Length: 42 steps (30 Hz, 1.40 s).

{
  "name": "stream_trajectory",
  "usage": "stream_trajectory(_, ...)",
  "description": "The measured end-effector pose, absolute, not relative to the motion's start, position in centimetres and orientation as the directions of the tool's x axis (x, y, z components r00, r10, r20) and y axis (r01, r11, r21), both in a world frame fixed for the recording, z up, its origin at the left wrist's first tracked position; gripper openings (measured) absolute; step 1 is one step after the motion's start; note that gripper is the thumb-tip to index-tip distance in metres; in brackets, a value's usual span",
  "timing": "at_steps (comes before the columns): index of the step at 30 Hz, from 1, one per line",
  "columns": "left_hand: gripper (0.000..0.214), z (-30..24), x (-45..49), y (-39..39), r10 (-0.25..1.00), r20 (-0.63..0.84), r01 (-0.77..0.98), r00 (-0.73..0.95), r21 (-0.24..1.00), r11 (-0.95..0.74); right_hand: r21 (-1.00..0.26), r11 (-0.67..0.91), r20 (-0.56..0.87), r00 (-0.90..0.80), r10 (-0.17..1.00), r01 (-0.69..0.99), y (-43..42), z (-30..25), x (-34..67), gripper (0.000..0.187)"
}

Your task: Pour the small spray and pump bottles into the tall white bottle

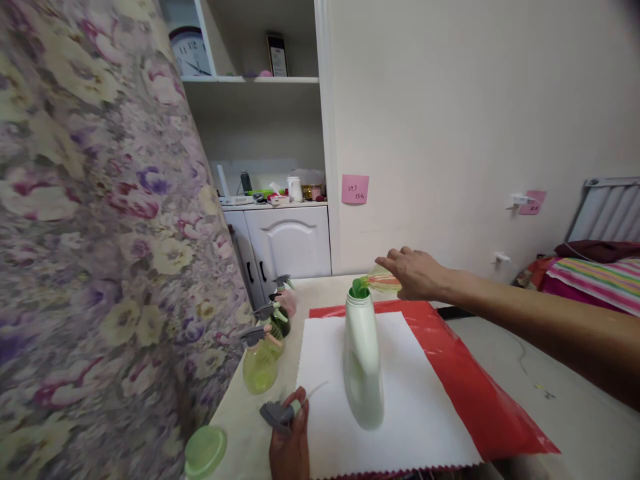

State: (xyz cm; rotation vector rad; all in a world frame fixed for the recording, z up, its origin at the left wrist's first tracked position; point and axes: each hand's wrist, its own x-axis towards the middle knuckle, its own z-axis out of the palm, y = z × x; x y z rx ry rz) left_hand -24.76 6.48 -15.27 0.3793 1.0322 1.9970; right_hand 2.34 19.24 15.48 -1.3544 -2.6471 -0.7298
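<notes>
A tall pale green jug (363, 370) stands upright on a white sheet (400, 407), with a green funnel (359, 288) in its neck. My right hand (415, 272) reaches across and grips a clear yellowish bottle (381, 281), tipped on its side with its mouth at the funnel. My left hand (290, 447), low at the near edge, is closed on a grey spray trigger head (278, 413) with a thin dip tube.
Red sheet (470, 393) lies under the white one. Three spray bottles (261, 360) line the table's left edge, with a green lid (205, 451) near the front corner. A floral curtain (100, 267) fills the left. White cabinet (290, 240) and shelves stand behind.
</notes>
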Motion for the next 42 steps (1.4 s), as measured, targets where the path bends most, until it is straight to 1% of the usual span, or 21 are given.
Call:
stream_trajectory(9,0.042,-15.2,-24.7,6.4,0.794,-0.114,-0.538,-0.597,0.791,-0.291,0.404,0.471,0.298,-0.600,0.743,0.784,19.3,15.8,2.6,0.073)
stream_trajectory(12,0.041,-15.4,-24.8,6.5,0.790,-0.131,-0.559,-0.599,0.774,-0.296,0.408,0.474,0.295,-0.604,0.740,0.780,19.5,15.9,2.7,0.073)
stream_trajectory(16,0.045,-15.4,-24.7,6.5,0.807,-0.132,-0.580,-0.576,0.761,-0.290,0.414,0.481,0.297,-0.614,0.731,0.773,19.6,16.0,2.7,0.074)
stream_trajectory(21,0.043,-15.0,-24.6,6.5,0.797,-0.164,-0.592,-0.581,0.758,-0.275,0.426,0.490,0.293,-0.628,0.721,0.761,19.5,15.9,2.6,0.072)
stream_trajectory(24,0.043,-15.0,-24.6,6.5,0.796,-0.143,-0.582,-0.588,0.758,-0.293,0.435,0.495,0.290,-0.637,0.714,0.752,19.5,16.0,2.5,0.072)
stream_trajectory(29,0.045,-14.8,-24.5,6.4,0.789,-0.102,-0.519,-0.606,0.801,-0.296,0.453,0.502,0.292,-0.655,0.697,0.737,19.8,16.1,2.5,0.072)
stream_trajectory(37,0.047,-14.8,-24.5,6.3,0.807,-0.141,-0.581,-0.573,0.765,-0.279,0.515,0.501,0.301,-0.694,0.654,0.696,19.7,16.5,2.2,0.069)
stream_trajectory(42,0.043,-14.6,-24.4,6.3,0.803,-0.159,-0.605,-0.574,0.743,-0.285,0.526,0.500,0.298,-0.700,0.648,0.688,19.5,16.7,2.0,0.068)
